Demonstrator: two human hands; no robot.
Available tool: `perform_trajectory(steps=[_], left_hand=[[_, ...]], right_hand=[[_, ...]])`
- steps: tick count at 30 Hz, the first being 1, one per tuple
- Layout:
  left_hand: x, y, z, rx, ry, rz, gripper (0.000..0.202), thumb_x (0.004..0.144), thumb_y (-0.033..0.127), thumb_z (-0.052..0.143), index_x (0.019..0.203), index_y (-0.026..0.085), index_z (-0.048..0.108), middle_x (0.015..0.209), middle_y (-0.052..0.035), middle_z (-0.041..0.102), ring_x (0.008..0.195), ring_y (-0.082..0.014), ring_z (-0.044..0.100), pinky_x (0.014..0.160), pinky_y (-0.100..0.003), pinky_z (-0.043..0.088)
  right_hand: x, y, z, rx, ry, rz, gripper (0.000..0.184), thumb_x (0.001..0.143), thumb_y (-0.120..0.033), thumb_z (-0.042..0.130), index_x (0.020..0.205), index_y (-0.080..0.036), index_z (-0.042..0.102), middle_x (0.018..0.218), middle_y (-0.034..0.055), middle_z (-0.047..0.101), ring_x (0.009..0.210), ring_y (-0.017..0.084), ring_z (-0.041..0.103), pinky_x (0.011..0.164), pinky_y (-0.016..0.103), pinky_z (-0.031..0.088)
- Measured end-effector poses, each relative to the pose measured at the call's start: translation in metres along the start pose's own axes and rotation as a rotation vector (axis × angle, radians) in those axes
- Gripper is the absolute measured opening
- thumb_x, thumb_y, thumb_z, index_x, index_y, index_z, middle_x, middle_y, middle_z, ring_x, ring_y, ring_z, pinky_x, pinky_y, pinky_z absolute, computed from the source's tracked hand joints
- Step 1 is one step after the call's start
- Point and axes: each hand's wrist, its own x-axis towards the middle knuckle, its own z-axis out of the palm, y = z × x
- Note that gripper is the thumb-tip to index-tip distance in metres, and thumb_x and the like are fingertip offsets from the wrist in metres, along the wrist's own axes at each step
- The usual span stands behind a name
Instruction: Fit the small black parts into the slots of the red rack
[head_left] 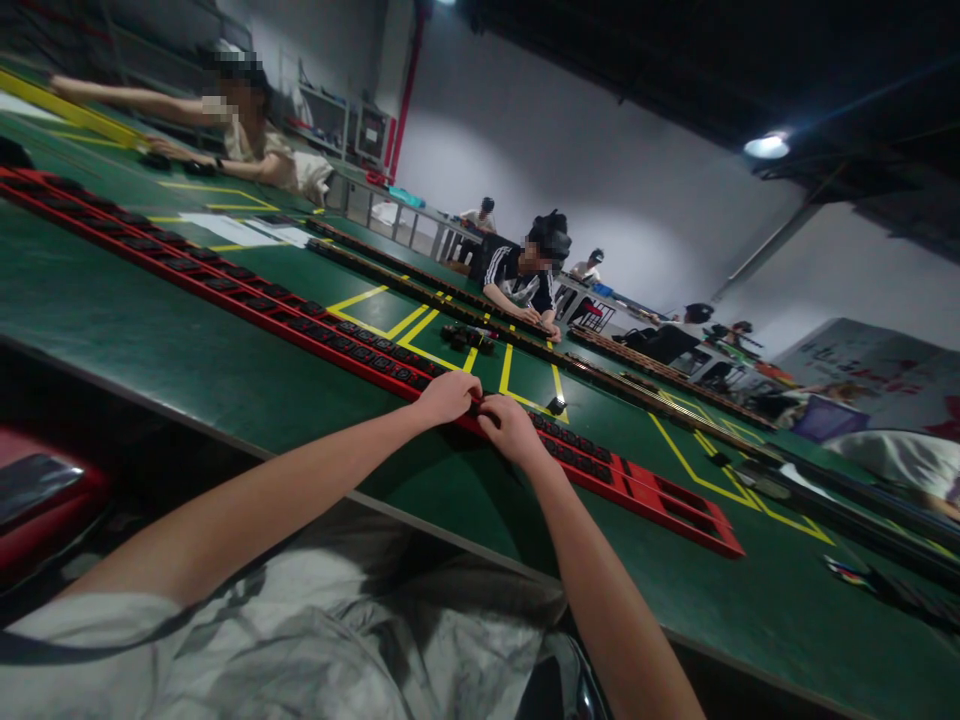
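Observation:
A long red frame (pixel 637 490) runs slantwise along the near side of the green table, lined with two rows of black, partly ring-shaped parts (pixel 352 350). Over its middle, my left hand (pixel 448 398) is closed, with thumb and fingers pinched together. My right hand (pixel 511 428) meets it from the right, its fingers also curled into a pinch. Something small and dark sits between the fingertips of both hands, too hidden to name. Both hands rest at the frame, covering a short stretch of it.
Yellow tape lines mark the green tabletop (pixel 172 330). Beyond the red frame lie long dark strips (pixel 420 290), a dark cluster of parts (pixel 469 338) and white papers (pixel 229 230). Co-workers sit across the table, one person (pixel 525 275) straight ahead, another (pixel 251 140) at left.

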Motion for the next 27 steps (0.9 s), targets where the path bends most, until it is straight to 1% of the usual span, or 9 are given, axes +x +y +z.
perform_trajectory(steps=[3, 5, 8, 11, 13, 15, 18, 21, 27], left_hand=[[0.000, 0.000, 0.000, 0.036, -0.019, 0.011, 0.031, 0.079, 0.007, 0.048, 0.090, 0.020, 0.073, 0.094, -0.0035, 0.074, 0.092, -0.0185, 0.064, 0.082, -0.027, 0.049], [0.000, 0.001, -0.001, 0.069, -0.032, 0.027, 0.031, 0.079, 0.007, 0.047, 0.092, 0.020, 0.073, 0.094, -0.0038, 0.073, 0.092, -0.0189, 0.065, 0.082, -0.028, 0.048], [-0.001, 0.004, -0.003, 0.144, -0.041, 0.058, 0.030, 0.081, 0.007, 0.046, 0.091, 0.019, 0.072, 0.092, -0.0055, 0.072, 0.091, -0.0200, 0.064, 0.080, -0.029, 0.048], [-0.002, 0.008, -0.004, 0.239, -0.059, 0.108, 0.028, 0.083, 0.008, 0.046, 0.091, 0.017, 0.071, 0.092, -0.0083, 0.071, 0.091, -0.0216, 0.064, 0.081, -0.031, 0.047], [-0.002, 0.010, -0.004, 0.263, -0.065, 0.129, 0.027, 0.083, 0.007, 0.046, 0.091, 0.018, 0.070, 0.094, -0.0081, 0.070, 0.094, -0.0223, 0.063, 0.083, -0.032, 0.047], [-0.002, 0.011, -0.004, 0.260, -0.059, 0.126, 0.028, 0.084, 0.007, 0.046, 0.092, 0.019, 0.069, 0.096, -0.0068, 0.070, 0.097, -0.0225, 0.062, 0.085, -0.033, 0.046], [-0.003, 0.011, -0.004, 0.256, -0.027, 0.118, 0.026, 0.090, 0.013, 0.043, 0.102, 0.019, 0.065, 0.103, -0.0069, 0.070, 0.100, -0.0224, 0.062, 0.089, -0.035, 0.046], [-0.004, 0.011, -0.008, 0.256, 0.022, 0.127, 0.027, 0.097, 0.024, 0.038, 0.111, 0.018, 0.061, 0.110, -0.0082, 0.068, 0.104, -0.0222, 0.060, 0.092, -0.036, 0.045], [-0.008, 0.014, -0.016, 0.342, 0.052, 0.148, 0.031, 0.099, 0.032, 0.035, 0.110, 0.019, 0.061, 0.110, -0.0087, 0.066, 0.105, -0.0236, 0.057, 0.094, -0.039, 0.043]], right_hand=[[-0.001, -0.001, 0.000, -0.020, -0.019, 0.022, 0.010, 0.085, -0.014, 0.060, 0.090, -0.018, 0.068, 0.102, 0.0090, 0.069, 0.099, 0.023, 0.060, 0.092, 0.038, 0.046], [-0.001, -0.001, -0.002, -0.066, -0.043, 0.061, 0.018, 0.082, -0.018, 0.063, 0.100, -0.018, 0.067, 0.110, 0.0095, 0.067, 0.103, 0.024, 0.059, 0.094, 0.039, 0.045], [-0.002, 0.000, -0.007, -0.157, -0.066, 0.128, 0.047, 0.077, -0.027, 0.070, 0.122, -0.018, 0.059, 0.122, 0.0108, 0.064, 0.110, 0.027, 0.056, 0.096, 0.042, 0.043], [-0.001, 0.003, -0.012, -0.226, -0.117, 0.185, 0.075, 0.073, -0.040, 0.075, 0.140, -0.019, 0.047, 0.138, 0.0135, 0.055, 0.122, 0.033, 0.049, 0.101, 0.047, 0.039], [0.000, 0.007, -0.013, -0.237, -0.191, 0.227, 0.094, 0.068, -0.050, 0.077, 0.148, -0.018, 0.038, 0.144, 0.0161, 0.049, 0.127, 0.035, 0.047, 0.104, 0.049, 0.037], [0.002, 0.011, -0.014, -0.233, -0.258, 0.253, 0.104, 0.065, -0.058, 0.078, 0.151, -0.017, 0.034, 0.142, 0.0177, 0.050, 0.126, 0.036, 0.048, 0.103, 0.048, 0.037], [0.004, 0.013, -0.016, -0.225, -0.291, 0.264, 0.103, 0.065, -0.061, 0.076, 0.151, -0.021, 0.035, 0.135, 0.0161, 0.056, 0.118, 0.035, 0.054, 0.096, 0.044, 0.042], [0.005, 0.013, -0.021, -0.209, -0.293, 0.257, 0.100, 0.065, -0.058, 0.077, 0.149, -0.024, 0.036, 0.129, 0.0137, 0.059, 0.112, 0.032, 0.057, 0.091, 0.041, 0.043], [-0.006, 0.020, -0.028, -0.167, -0.261, 0.268, 0.092, 0.062, -0.056, 0.081, 0.141, -0.024, 0.047, 0.124, 0.0117, 0.062, 0.109, 0.030, 0.059, 0.093, 0.040, 0.043]])
